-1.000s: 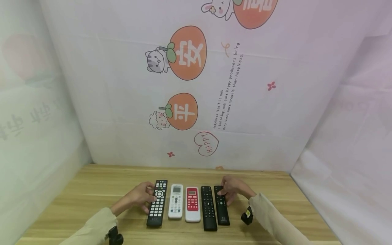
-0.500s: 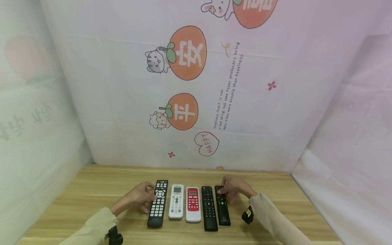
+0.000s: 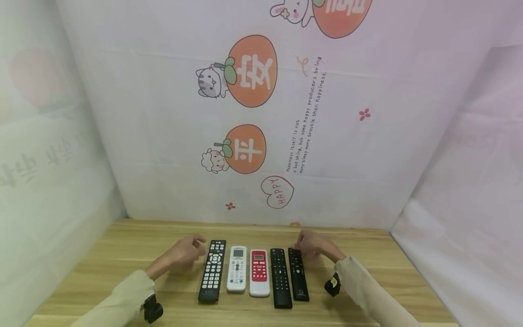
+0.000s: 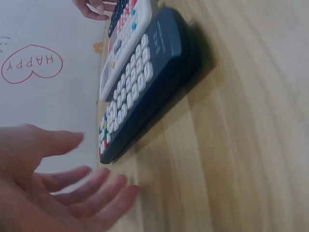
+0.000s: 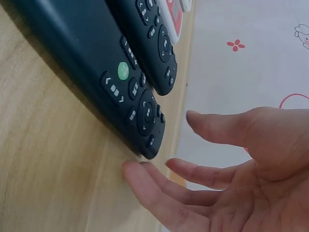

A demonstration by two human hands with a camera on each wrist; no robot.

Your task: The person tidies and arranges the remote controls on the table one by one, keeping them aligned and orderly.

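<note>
Several remote controls lie side by side in a row on the wooden table. At the left end is a black remote with white buttons [image 3: 212, 270]; my left hand [image 3: 184, 251] hovers just left of its far half, fingers loosely spread and apart from it. Further right come a white remote [image 3: 236, 270], a red-and-white remote [image 3: 259, 277] and a long black remote [image 3: 281, 279]. The rightmost is a shorter black remote [image 3: 299, 277]. Beside its far end, my right hand [image 5: 227, 169] is spread with nothing in its grasp; fingertips are close to the remote, and contact is unclear.
A white printed cloth [image 3: 347, 181] stands behind the table's back edge, with more white cloth at both sides. Bare wooden tabletop [image 3: 171, 304] shows around the row. A small black device is strapped at each wrist.
My left hand has let go of the left black remote and drawn away to the far left. My right hand has lifted off the rightmost remote and moved slightly toward the back.
</note>
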